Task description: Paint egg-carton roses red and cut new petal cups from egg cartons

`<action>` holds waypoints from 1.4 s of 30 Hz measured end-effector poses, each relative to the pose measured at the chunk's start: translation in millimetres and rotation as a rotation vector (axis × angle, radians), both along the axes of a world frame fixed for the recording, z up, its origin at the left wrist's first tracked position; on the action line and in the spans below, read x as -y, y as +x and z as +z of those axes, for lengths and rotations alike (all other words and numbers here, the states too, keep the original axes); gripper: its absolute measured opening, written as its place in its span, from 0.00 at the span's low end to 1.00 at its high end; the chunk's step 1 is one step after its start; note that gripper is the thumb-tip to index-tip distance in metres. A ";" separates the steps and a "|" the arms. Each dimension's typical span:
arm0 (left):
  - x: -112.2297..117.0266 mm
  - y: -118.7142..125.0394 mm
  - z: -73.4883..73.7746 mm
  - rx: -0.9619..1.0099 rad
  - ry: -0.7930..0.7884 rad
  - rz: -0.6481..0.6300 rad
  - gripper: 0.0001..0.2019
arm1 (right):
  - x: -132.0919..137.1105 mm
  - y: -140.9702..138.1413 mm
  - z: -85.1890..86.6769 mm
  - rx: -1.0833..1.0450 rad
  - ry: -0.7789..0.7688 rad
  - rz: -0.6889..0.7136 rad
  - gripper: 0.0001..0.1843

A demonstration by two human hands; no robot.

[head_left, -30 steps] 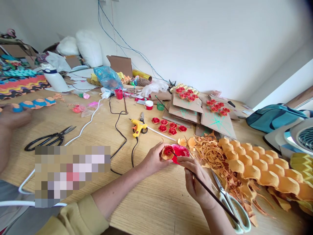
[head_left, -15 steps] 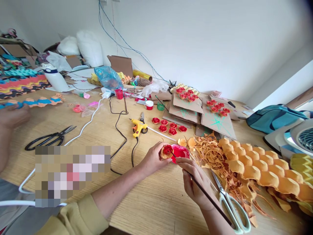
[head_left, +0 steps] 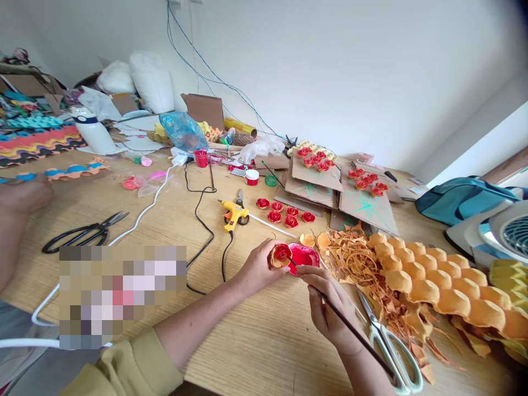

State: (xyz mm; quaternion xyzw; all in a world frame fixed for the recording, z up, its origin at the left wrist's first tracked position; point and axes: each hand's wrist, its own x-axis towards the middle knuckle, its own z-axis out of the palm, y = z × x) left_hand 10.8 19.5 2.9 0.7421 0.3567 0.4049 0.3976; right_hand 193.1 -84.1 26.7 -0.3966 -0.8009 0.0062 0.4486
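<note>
Between the fingers of my left hand (head_left: 260, 265) is a carton-paper flower (head_left: 281, 255), red inside with orange outer petals. My right hand (head_left: 332, 305) grips a long dark paintbrush (head_left: 350, 325), its tip against the flower's petals. Just behind both hands sits a small dish of red paint (head_left: 304, 258), partly covered by my right fingers. Two plain orange petal cups (head_left: 307, 240) lie by the dish. Several finished red flowers (head_left: 291, 221) stand on the table farther back. White-handled scissors (head_left: 391, 346) lie beside my right forearm.
Orange egg carton (head_left: 437, 275) and paper scraps (head_left: 358, 264) spread at the right. A yellow glue gun (head_left: 234, 214) with its cord lies centre. Cardboard sheets (head_left: 367, 209) bear more red flowers. Another person's hand (head_left: 25, 198) is at the left, near black scissors (head_left: 88, 234).
More red shows on the flower's petals, with the brush still touching it. My hands have barely moved. The other person's hand at the left has shifted slightly.
</note>
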 end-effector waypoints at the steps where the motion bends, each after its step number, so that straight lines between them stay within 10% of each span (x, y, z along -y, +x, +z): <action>1: -0.2 0.0 -0.4 -0.002 -0.006 -0.005 0.17 | -0.6 0.4 1.0 0.000 0.008 -0.021 0.20; 28: -5.0 -2.1 3.3 0.097 -0.157 -0.011 0.20 | -12.9 20.8 -3.3 0.033 0.015 -0.427 0.07; 36: -3.8 -1.7 0.6 0.061 -0.092 0.007 0.19 | -6.5 21.4 -0.2 -0.217 -0.015 -0.424 0.08; 42: 1.4 0.0 1.1 0.018 -0.090 0.027 0.20 | 0.3 12.9 4.4 -0.224 0.021 -0.116 0.12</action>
